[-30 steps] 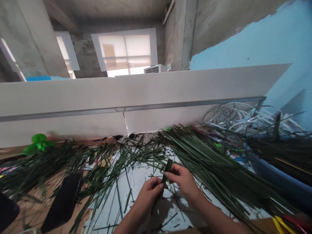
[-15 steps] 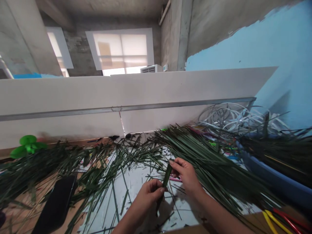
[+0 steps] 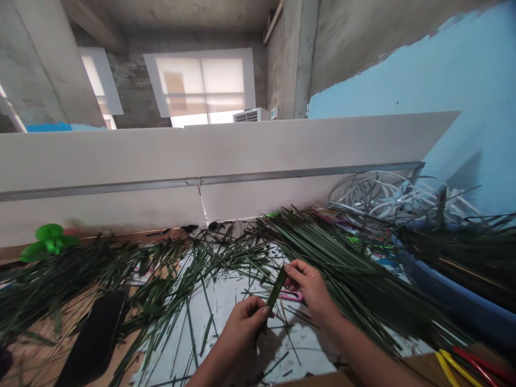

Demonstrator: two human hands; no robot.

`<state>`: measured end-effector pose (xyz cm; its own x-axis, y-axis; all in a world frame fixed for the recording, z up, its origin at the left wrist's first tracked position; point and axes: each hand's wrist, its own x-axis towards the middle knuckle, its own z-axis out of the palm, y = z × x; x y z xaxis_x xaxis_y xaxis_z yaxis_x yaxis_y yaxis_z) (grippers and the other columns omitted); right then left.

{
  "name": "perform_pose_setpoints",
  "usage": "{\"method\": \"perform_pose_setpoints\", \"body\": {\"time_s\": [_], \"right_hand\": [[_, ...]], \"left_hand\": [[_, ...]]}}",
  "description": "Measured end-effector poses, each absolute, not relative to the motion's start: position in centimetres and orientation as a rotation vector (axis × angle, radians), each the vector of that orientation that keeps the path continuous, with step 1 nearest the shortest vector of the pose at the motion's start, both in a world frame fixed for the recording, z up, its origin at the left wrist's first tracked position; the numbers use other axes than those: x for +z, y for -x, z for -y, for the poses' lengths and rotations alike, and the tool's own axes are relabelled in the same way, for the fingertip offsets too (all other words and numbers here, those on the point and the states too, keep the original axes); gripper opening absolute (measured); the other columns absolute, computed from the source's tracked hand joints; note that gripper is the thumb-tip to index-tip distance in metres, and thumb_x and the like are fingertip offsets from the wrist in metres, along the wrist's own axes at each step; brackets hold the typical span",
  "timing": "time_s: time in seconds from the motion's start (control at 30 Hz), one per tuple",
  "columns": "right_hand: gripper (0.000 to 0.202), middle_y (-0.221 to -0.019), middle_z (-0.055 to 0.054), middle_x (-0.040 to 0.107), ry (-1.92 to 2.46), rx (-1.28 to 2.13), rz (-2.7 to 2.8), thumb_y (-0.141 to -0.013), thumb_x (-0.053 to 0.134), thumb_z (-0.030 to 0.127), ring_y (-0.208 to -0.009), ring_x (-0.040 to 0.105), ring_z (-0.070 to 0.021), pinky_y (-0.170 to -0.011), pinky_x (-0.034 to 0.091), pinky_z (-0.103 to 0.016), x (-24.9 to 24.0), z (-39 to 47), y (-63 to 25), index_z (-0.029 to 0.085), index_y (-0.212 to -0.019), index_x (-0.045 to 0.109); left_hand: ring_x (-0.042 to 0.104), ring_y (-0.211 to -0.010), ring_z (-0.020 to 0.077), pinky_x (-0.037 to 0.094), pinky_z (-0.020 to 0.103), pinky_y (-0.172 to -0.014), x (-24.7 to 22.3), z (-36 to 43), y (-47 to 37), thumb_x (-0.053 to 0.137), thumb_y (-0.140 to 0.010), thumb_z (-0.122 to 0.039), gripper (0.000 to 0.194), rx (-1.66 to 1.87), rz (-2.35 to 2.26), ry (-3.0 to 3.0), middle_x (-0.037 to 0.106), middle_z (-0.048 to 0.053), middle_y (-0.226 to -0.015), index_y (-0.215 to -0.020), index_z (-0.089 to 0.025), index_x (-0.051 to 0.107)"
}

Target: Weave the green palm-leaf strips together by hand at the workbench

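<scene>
A dark green strip of leaf [image 3: 276, 290] slants between my two hands above the white work surface. My left hand [image 3: 246, 321] pinches its lower end between thumb and fingers. At the upper end, the thumb and fingers of my right hand [image 3: 305, 284] are closed on the same strip. Just behind it, partly covered by my right hand, lies a pink-handled tool [image 3: 292, 295]; its kind is not clear. A thick bundle of long green leaves [image 3: 334, 263] lies right of my hands, and cut leaf pieces [image 3: 201, 285] are scattered to the left.
A black phone-like slab [image 3: 94, 338] lies at the left, below a green fan-like object [image 3: 50, 241]. At the right stands a blue tub [image 3: 451, 285] of leaves, with coiled white strips [image 3: 371, 193] behind. Red and yellow handles [image 3: 463, 365] sit lower right. A white partition [image 3: 258, 145] runs behind.
My right hand has shifted slightly with the upper end of the strip, and more of the pink-handled tool shows. The strip's tail below my left hand is now less visible.
</scene>
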<state>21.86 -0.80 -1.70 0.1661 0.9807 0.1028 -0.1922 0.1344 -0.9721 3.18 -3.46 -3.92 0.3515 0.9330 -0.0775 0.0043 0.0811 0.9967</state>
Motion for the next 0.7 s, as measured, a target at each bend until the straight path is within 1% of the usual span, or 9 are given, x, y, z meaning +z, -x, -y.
{"method": "perform_pose_setpoints", "body": {"time_s": [0.17, 0.23, 0.33, 0.4, 0.47, 0.6, 0.63, 0.7], "right_hand": [[0.041, -0.056, 0.002, 0.06, 1.052, 1.111, 1.018, -0.071, 0.072, 0.06, -0.047, 0.049, -0.0126, -0.047, 0.037, -0.025, -1.5, 0.9, -22.1, 0.02, -0.068, 0.062], [0.039, -0.059, 0.002, 0.063, 1.045, 1.157, 1.046, -0.072, 0.071, 0.058, -0.048, 0.05, -0.0122, -0.048, 0.038, -0.024, -1.6, 0.9, -22.0, 0.02, -0.072, 0.064], [0.035, -0.064, 0.0, 0.067, 1.023, 1.243, 1.123, -0.065, 0.079, 0.049, -0.054, 0.056, -0.014, -0.051, 0.042, -0.024, -2.0, 0.8, -21.6, 0.018, -0.077, 0.067], [0.034, -0.064, 0.0, 0.067, 1.01, 1.272, 1.165, -0.061, 0.082, 0.044, -0.059, 0.059, -0.0155, -0.053, 0.043, -0.024, -2.4, 0.7, -21.3, 0.017, -0.076, 0.067], [0.032, -0.064, 0.001, 0.066, 1.012, 1.27, 1.178, -0.06, 0.082, 0.042, -0.061, 0.061, -0.0159, -0.054, 0.044, -0.024, -2.8, 0.6, -21.2, 0.018, -0.073, 0.065], [0.029, -0.065, 0.002, 0.065, 1.066, 1.23, 1.195, -0.065, 0.076, 0.042, -0.064, 0.063, -0.0171, -0.059, 0.049, -0.028, -3.2, 0.6, -21.2, 0.019, -0.073, 0.06], [0.028, -0.067, 0.001, 0.066, 1.087, 1.215, 1.21, -0.067, 0.074, 0.043, -0.065, 0.063, -0.0176, -0.06, 0.05, -0.029, -3.2, 0.6, -21.3, 0.02, -0.076, 0.06], [0.031, -0.073, -0.001, 0.069, 1.141, 1.17, 1.256, -0.073, 0.067, 0.047, -0.066, 0.063, -0.0181, -0.062, 0.052, -0.031, -3.1, 0.5, -21.6, 0.02, -0.089, 0.062]], "left_hand": [[0.042, -0.05, 0.011, 0.027, 0.023, -0.05, -3.8, 3.4, -3.3, 0.075, -0.064, -0.047, 0.033, 0.883, -0.98, -1.251, 0.054, -0.003, -0.054, -0.071, -0.018, 0.062], [0.042, -0.048, 0.0107, 0.027, 0.023, -0.049, -4.0, 3.3, -3.3, 0.074, -0.065, -0.046, 0.032, 0.897, -0.981, -1.224, 0.055, -0.003, -0.053, -0.072, -0.018, 0.061], [0.04, -0.046, 0.0099, 0.026, 0.023, -0.048, -4.3, 3.3, -3.3, 0.071, -0.068, -0.045, 0.03, 0.924, -0.984, -1.223, 0.055, -0.003, -0.052, -0.072, -0.018, 0.059], [0.04, -0.045, 0.0095, 0.026, 0.023, -0.047, -4.4, 3.3, -3.2, 0.071, -0.069, -0.045, 0.031, 0.935, -0.988, -1.228, 0.055, -0.004, -0.052, -0.071, -0.018, 0.058], [0.04, -0.045, 0.0096, 0.025, 0.022, -0.047, -4.5, 3.2, -3.1, 0.071, -0.069, -0.046, 0.031, 0.939, -0.996, -1.237, 0.054, -0.004, -0.051, -0.07, -0.018, 0.058], [0.043, -0.048, 0.0108, 0.028, 0.023, -0.049, -4.3, 3.2, -3.2, 0.072, -0.069, -0.046, 0.031, 0.934, -0.981, -1.232, 0.056, -0.003, -0.053, -0.073, -0.017, 0.061], [0.044, -0.05, 0.0112, 0.03, 0.023, -0.05, -4.2, 3.2, -3.2, 0.073, -0.068, -0.045, 0.031, 0.946, -0.977, -1.223, 0.057, -0.003, -0.054, -0.073, -0.017, 0.062], [0.047, -0.053, 0.012, 0.034, 0.023, -0.052, -4.0, 3.1, -3.1, 0.075, -0.067, -0.044, 0.03, 1.022, -1.006, -1.214, 0.057, -0.002, -0.058, -0.071, -0.016, 0.063]]}}
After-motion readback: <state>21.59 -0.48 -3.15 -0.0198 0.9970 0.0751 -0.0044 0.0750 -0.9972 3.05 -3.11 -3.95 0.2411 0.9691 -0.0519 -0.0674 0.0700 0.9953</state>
